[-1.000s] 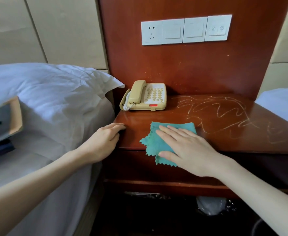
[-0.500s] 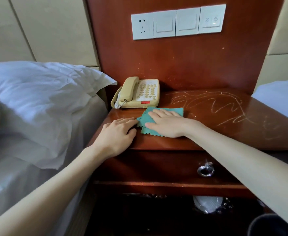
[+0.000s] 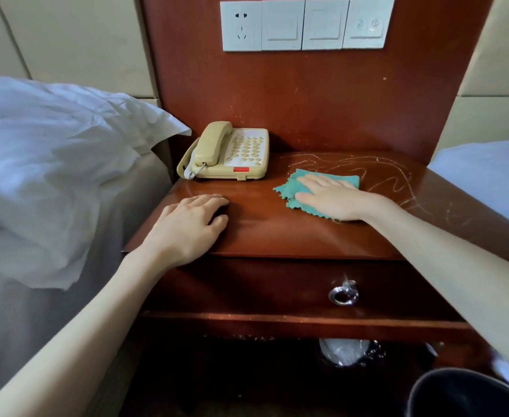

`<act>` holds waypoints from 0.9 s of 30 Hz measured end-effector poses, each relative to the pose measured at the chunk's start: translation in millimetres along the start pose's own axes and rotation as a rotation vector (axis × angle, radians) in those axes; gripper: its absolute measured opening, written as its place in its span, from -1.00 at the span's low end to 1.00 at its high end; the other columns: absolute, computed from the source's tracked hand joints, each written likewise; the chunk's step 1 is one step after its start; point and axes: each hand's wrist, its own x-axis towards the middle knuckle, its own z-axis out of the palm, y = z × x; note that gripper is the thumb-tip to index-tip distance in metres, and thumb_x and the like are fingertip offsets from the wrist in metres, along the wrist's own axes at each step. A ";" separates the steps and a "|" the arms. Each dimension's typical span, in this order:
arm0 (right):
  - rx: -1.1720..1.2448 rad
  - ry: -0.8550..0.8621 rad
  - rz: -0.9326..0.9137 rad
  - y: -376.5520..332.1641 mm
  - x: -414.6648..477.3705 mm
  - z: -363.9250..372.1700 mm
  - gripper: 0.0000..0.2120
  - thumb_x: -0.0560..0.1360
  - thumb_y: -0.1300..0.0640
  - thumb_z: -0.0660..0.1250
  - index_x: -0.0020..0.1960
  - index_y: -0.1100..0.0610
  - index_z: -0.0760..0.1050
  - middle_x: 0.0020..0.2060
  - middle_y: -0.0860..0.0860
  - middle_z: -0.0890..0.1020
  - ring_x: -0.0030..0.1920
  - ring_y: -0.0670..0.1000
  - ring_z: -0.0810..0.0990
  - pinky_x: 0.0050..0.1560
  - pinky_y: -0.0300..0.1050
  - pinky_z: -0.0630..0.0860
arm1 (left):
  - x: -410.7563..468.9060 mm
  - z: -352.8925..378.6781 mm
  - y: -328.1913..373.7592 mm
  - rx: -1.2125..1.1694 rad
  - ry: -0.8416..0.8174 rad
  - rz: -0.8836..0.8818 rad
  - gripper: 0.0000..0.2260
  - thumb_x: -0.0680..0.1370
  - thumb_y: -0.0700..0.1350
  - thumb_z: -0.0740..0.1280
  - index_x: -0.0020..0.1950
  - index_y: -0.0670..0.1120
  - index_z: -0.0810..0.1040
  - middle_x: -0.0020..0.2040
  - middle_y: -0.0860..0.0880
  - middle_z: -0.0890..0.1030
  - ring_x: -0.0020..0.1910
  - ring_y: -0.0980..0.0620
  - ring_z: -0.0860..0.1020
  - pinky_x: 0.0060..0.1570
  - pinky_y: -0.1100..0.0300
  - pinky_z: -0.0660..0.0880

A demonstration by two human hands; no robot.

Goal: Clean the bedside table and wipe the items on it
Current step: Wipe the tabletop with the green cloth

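Near front edge of desk: left hand flat, palm down, fingers loosely spread, holding nothing, resting at the front left corner as a brace. Keep it there; it steadies the body while the other arm works.

Mid-desk: right hand flat and open, fingers together, pressing a green cloth onto the wood. Cloth lies just right of centre, its left scalloped edge showing beyond the fingers.

Right half and back right of desk: pale squiggled marks, unwiped, starting just beside the cloth. Judgement: step in hand is wiping the top, left portion looks clean, right portion not yet done. Best approach: even palm pressure, overlapping strokes toward the right edge, cloth kept flat so it does not bunch under the palm.

Back left corner: beige phone, handset on cradle, near the cloth but apart. It likely needs lifting to wipe underneath; mind the coiled cord.
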 end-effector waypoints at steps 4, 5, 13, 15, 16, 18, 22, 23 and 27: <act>-0.005 0.002 -0.057 -12.7 -17.0 3.3 -0.43 0.59 -0.22 -0.17 0.55 -0.10 -0.14 0.55 -0.12 -0.10 0.54 -0.06 -0.17 0.48 0.04 -0.19 | 6.0 -0.6 17.9 0.000 0.040 -0.045 -0.65 0.57 0.01 0.13 0.35 0.04 0.41 0.39 0.06 0.42 0.37 -0.04 0.35 0.29 -0.02 0.25; -0.003 0.002 -0.089 -15.5 -25.3 5.1 -0.44 0.59 -0.21 -0.17 0.55 -0.10 -0.15 0.55 -0.13 -0.11 0.53 -0.08 -0.18 0.48 0.02 -0.21 | 8.0 0.4 24.0 -0.003 0.042 -0.032 -0.66 0.57 -0.01 0.14 0.33 0.01 0.42 0.38 0.04 0.44 0.35 -0.05 0.36 0.28 -0.01 0.27; 0.064 -0.041 -0.235 -9.7 -84.6 5.9 -0.44 0.59 -0.21 -0.10 0.54 -0.16 -0.15 0.52 -0.23 -0.15 0.48 -0.23 -0.25 0.45 -0.11 -0.29 | 11.6 10.7 50.7 -0.097 0.007 0.109 -0.62 0.60 0.04 0.12 0.41 0.08 0.38 0.47 0.09 0.33 0.43 0.01 0.28 0.39 0.06 0.24; 0.129 -0.067 -0.181 -5.1 -82.1 -3.7 -0.46 0.59 -0.13 0.01 0.53 -0.16 -0.05 0.54 -0.15 -0.01 0.52 -0.14 -0.10 0.49 -0.04 -0.11 | 11.3 10.6 48.0 -0.101 -0.020 0.110 -0.61 0.60 0.06 0.10 0.43 0.11 0.34 0.48 0.11 0.30 0.45 0.03 0.25 0.39 0.08 0.19; 0.178 -0.078 -0.136 -2.2 -78.5 -10.1 -0.46 0.57 -0.08 0.06 0.52 -0.16 0.02 0.51 -0.08 0.18 0.49 -0.05 0.13 0.43 -0.03 0.11 | 11.0 10.5 47.5 -0.099 -0.024 0.111 -0.61 0.60 0.07 0.10 0.44 0.11 0.33 0.48 0.12 0.29 0.45 0.03 0.24 0.39 0.09 0.19; 0.328 -0.123 -0.055 -0.5 -71.3 -22.8 -0.50 0.49 0.00 0.14 0.42 -0.13 0.19 0.20 0.00 0.48 0.15 0.02 0.48 0.03 -0.07 0.39 | 10.4 10.5 48.8 -0.090 -0.018 0.115 -0.61 0.61 0.07 0.08 0.44 0.11 0.32 0.47 0.13 0.29 0.44 0.03 0.25 0.37 0.09 0.19; 0.441 -0.060 -0.003 -13.2 -50.6 -17.1 -0.59 0.49 -0.19 0.08 0.29 -0.11 0.33 0.34 -0.01 0.39 0.38 0.11 0.30 0.33 0.16 0.24 | 10.1 11.5 50.7 -0.080 -0.019 0.110 -0.61 0.61 0.07 0.06 0.45 0.10 0.29 0.47 0.14 0.28 0.44 0.04 0.24 0.36 0.10 0.18; 0.302 -0.009 -0.005 -18.4 -47.9 -8.8 -0.56 0.53 -0.23 0.01 0.36 -0.16 0.28 0.42 -0.05 0.32 0.46 0.09 0.19 0.41 0.17 0.12 | 10.2 12.0 50.7 -0.078 -0.020 0.110 -0.61 0.62 0.07 0.06 0.45 0.10 0.29 0.47 0.14 0.28 0.44 0.04 0.23 0.36 0.10 0.17; 0.014 0.045 -0.088 -25.5 -55.6 9.1 -0.48 0.60 -0.21 -0.18 0.54 -0.16 -0.13 0.54 -0.17 -0.11 0.54 -0.06 -0.19 0.47 0.13 -0.22 | 11.1 13.3 49.0 -0.080 -0.032 0.107 -0.61 0.61 0.08 0.05 0.45 0.12 0.28 0.47 0.15 0.27 0.44 0.05 0.22 0.36 0.11 0.16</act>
